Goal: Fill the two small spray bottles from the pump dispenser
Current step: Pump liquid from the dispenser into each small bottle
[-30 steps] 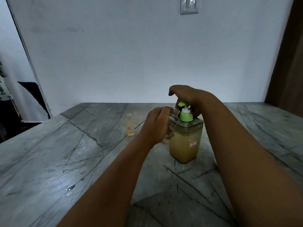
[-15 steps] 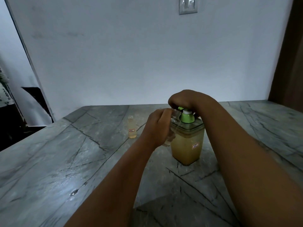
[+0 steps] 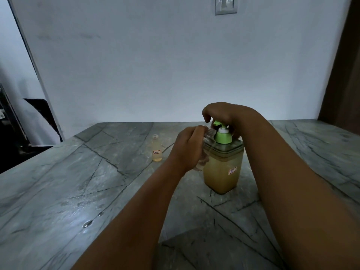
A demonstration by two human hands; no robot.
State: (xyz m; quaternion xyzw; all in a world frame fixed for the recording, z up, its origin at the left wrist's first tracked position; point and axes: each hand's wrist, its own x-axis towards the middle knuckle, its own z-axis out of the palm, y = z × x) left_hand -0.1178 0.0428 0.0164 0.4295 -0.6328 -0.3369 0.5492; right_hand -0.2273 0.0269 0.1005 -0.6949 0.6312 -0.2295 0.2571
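Observation:
A square clear pump dispenser (image 3: 223, 172) with yellowish liquid and a green pump head (image 3: 222, 136) stands on the marble table. My right hand (image 3: 222, 114) rests on top of the pump head, fingers curled over it. My left hand (image 3: 189, 149) grips a small clear bottle (image 3: 208, 140), tilted with its open mouth just under the green spout. A second small bottle (image 3: 157, 148), uncapped and holding yellowish liquid, stands upright to the left, apart from both hands.
The grey veined marble table (image 3: 78, 182) reaches to a white wall at the back. A dark opening lies past the table's left edge (image 3: 29, 149). A brown door frame (image 3: 342, 75) stands at the far right.
The pump head went down under my right hand half a second ago and has risen again now. My left hand keeps the small bottle at the spout.

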